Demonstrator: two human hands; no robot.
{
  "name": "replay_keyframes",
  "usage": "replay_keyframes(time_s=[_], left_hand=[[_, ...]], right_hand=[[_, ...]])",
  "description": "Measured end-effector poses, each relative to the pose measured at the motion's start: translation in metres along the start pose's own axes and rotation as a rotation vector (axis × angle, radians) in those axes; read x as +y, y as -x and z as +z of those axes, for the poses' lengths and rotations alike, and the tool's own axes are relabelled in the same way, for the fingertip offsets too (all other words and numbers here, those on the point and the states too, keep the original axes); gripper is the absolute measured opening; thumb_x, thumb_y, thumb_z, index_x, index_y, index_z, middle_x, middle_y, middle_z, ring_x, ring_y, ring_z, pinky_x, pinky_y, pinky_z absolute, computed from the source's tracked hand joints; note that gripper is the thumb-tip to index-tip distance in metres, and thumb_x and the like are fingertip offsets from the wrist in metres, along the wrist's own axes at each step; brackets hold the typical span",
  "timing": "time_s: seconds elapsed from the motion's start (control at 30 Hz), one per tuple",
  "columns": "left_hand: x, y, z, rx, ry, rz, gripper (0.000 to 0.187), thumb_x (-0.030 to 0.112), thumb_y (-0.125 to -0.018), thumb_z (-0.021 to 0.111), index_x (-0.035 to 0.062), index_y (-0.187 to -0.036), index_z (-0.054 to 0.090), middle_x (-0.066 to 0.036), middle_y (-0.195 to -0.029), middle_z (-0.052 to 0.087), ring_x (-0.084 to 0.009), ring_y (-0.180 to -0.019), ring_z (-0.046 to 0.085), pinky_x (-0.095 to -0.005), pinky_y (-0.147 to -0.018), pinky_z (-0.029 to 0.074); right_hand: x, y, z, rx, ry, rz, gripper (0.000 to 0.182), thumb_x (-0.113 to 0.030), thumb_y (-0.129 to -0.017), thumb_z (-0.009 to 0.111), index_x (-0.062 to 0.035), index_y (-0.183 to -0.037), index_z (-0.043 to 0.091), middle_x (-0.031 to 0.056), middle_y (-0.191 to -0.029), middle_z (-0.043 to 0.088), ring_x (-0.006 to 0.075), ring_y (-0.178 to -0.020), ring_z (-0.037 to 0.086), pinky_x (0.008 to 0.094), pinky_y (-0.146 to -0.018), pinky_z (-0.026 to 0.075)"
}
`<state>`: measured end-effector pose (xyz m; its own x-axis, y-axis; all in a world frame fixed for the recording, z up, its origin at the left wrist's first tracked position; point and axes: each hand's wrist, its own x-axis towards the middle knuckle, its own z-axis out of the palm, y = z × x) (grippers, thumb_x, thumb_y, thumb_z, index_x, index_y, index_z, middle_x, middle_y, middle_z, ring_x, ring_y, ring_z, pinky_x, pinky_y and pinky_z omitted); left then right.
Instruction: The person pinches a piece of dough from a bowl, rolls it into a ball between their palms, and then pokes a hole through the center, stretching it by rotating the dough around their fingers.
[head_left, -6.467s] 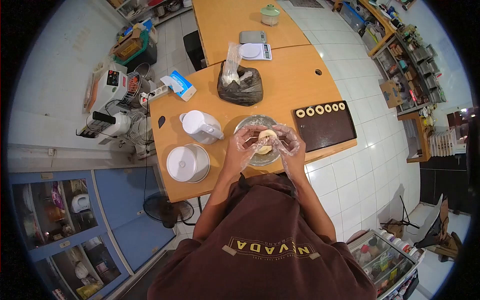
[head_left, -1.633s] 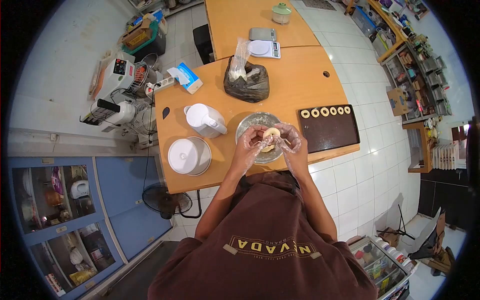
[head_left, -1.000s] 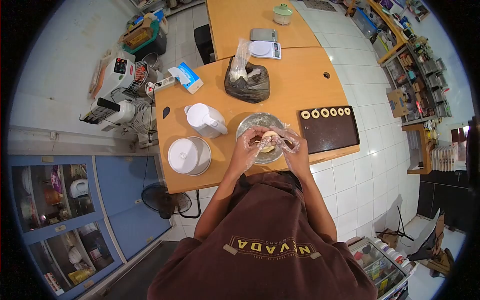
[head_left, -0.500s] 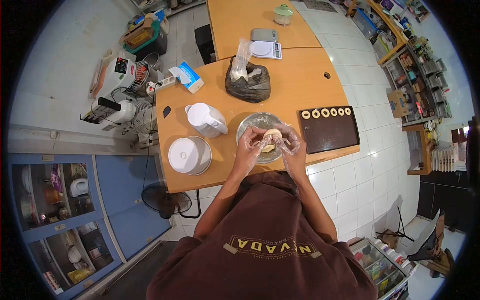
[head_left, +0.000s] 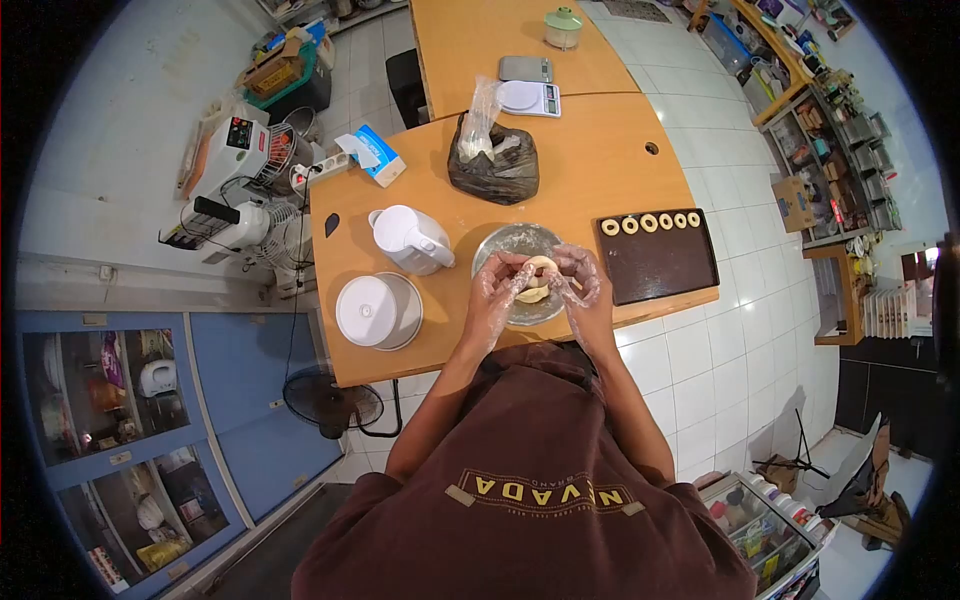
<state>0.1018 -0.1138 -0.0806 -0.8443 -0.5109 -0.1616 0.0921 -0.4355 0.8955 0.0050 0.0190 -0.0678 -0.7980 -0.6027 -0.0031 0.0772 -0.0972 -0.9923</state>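
Note:
Over a metal bowl [head_left: 497, 240] dusted with flour, my left hand [head_left: 496, 292] and my right hand [head_left: 585, 285] hold one curved piece of dough [head_left: 544, 264] between them. Flour coats the fingers of both hands, which are closed on the dough from either side. Below it, more pale dough [head_left: 532, 296] lies in the bowl. To the right, a dark baking tray [head_left: 657, 268] carries several dough rings [head_left: 648, 222] in a row along its far edge.
Left of the bowl stand a white pitcher [head_left: 411, 240] and a white lidded container [head_left: 366, 310]. A black plastic bag [head_left: 494, 178], a white kitchen scale [head_left: 530, 98] and a blue-white box [head_left: 379, 155] sit farther back on the wooden table [head_left: 590, 150].
Both hands stay over the bowl. The fingers have shifted slightly around the dough, and the right hand's fingers are raised a little more.

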Motion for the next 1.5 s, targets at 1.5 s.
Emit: replay_keyframes(time_s=[1.5], left_hand=[[-0.002, -0.005, -0.019, 0.020, -0.043, 0.000, 0.025, 0.003, -0.097, 0.070, 0.0011, -0.120, 0.059, -0.010, -0.114, 0.068, -0.0158, -0.107, 0.066, -0.0317, -0.096, 0.054]], right_hand=[[0.004, -0.007, 0.008, -0.119, -0.022, 0.065, 0.047, -0.003, -0.098, 0.072, -0.0003, -0.141, 0.056, 0.0090, -0.121, 0.065, 0.0155, -0.108, 0.064, 0.0339, -0.094, 0.056]])
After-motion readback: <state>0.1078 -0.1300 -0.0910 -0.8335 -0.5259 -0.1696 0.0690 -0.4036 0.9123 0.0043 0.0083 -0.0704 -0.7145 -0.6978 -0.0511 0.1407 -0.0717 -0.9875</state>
